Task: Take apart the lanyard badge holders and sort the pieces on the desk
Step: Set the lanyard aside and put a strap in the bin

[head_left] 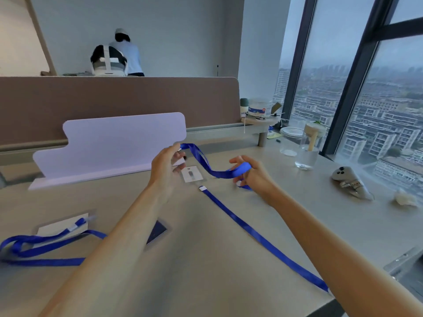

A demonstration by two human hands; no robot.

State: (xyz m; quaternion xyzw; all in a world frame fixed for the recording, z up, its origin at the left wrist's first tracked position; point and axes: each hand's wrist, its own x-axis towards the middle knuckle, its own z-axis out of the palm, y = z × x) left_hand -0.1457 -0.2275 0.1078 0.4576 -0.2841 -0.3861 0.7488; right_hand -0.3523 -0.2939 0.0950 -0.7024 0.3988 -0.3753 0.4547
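Flat blue lanyard ribbon (217,173), smooth and faintly glossy, hanging in a sagging curve between both hands above the matte beige worktop (206,282). Left hand (168,165) pinching one end of the ribbon; right hand (254,177) curled round a bunched loop of it. Clear rectangular badge holder (192,173), slotted at the top, flat on the worktop beneath. Second ribbon (263,239), white-tipped, laid out straight. Third lanyard (52,261) heaped at near left, lying across another clear holder (61,225).
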